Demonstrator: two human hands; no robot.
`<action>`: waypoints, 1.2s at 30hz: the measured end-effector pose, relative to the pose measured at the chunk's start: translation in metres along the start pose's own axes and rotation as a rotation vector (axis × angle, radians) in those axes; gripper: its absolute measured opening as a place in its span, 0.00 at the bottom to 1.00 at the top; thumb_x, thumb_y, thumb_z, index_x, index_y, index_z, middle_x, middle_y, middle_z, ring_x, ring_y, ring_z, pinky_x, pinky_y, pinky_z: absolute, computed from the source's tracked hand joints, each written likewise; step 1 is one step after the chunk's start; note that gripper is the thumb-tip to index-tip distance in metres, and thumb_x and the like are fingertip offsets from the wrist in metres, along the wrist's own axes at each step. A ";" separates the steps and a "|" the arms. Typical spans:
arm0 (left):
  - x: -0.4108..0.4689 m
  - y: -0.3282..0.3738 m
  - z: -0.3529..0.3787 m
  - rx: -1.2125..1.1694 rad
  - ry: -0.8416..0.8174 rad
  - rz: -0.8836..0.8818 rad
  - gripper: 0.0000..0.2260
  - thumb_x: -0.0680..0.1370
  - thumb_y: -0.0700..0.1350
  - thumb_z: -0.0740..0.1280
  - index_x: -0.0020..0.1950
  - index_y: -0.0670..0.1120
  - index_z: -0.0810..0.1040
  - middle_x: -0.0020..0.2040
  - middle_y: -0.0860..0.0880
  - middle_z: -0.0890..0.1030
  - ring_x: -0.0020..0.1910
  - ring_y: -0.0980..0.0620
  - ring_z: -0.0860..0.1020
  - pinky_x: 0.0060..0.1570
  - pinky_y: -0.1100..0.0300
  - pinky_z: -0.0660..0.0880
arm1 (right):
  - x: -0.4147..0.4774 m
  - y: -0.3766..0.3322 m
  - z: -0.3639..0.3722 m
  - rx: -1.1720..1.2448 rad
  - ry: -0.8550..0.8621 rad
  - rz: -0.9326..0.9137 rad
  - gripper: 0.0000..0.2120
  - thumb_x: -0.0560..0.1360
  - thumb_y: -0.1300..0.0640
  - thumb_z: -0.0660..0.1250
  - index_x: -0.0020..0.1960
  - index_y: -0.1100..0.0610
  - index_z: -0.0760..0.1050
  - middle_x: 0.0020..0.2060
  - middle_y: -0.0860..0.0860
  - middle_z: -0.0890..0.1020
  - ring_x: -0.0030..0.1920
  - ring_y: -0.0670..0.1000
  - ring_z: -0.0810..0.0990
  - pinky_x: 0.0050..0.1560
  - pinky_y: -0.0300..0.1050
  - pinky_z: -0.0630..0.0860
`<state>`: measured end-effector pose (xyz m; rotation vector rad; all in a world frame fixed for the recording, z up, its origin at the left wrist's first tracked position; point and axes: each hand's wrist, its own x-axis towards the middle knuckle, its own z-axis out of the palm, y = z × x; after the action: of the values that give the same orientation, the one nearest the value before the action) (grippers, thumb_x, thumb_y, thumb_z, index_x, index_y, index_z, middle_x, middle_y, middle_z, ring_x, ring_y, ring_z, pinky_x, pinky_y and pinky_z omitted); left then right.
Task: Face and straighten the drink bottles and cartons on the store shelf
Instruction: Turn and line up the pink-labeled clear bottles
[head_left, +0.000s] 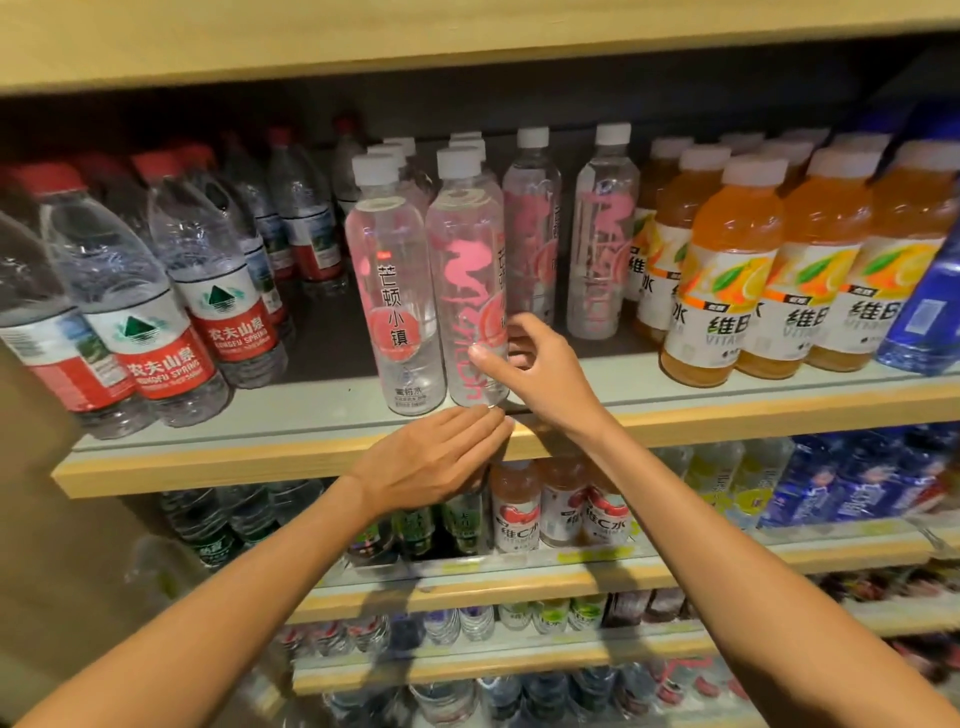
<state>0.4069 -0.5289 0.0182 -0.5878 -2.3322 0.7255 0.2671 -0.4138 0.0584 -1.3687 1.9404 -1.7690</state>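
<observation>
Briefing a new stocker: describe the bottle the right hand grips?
On the upper shelf, between red-labelled waters and orange drinks, two clear white-capped bottles stand foremost. It is the right one, its pink script running vertically; the left neighbour shows Chinese characters.

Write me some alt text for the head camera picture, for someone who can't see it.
A person's right hand grips a clear pink-printed bottle at the front of a store shelf, while the left hand, held flat, has its fingertips by the bottle's base. Red-label water bottles stand to the left, orange drink bottles to the right.
</observation>
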 end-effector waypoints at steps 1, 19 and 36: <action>0.000 0.000 0.000 -0.002 0.001 -0.001 0.16 0.79 0.40 0.61 0.64 0.33 0.74 0.58 0.37 0.80 0.57 0.42 0.79 0.62 0.50 0.73 | 0.001 -0.001 0.002 -0.014 0.003 -0.004 0.19 0.71 0.49 0.74 0.57 0.54 0.73 0.51 0.47 0.82 0.50 0.42 0.80 0.50 0.35 0.77; 0.012 0.010 -0.015 -0.135 -0.048 -0.204 0.16 0.75 0.41 0.63 0.59 0.33 0.78 0.55 0.37 0.80 0.52 0.40 0.80 0.52 0.50 0.78 | -0.011 -0.015 -0.043 -0.115 0.235 -0.079 0.17 0.72 0.55 0.73 0.54 0.57 0.68 0.43 0.41 0.76 0.42 0.33 0.76 0.42 0.25 0.69; 0.123 -0.006 -0.110 -1.529 0.684 -1.383 0.16 0.78 0.58 0.63 0.56 0.47 0.79 0.51 0.48 0.84 0.51 0.50 0.82 0.55 0.52 0.78 | -0.092 -0.047 -0.030 0.077 0.055 -0.068 0.24 0.67 0.56 0.75 0.60 0.59 0.73 0.51 0.53 0.81 0.51 0.51 0.80 0.55 0.49 0.77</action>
<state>0.3919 -0.4258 0.1469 0.3132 -1.5679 -1.6604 0.3216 -0.3222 0.0672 -1.3897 1.8524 -1.9110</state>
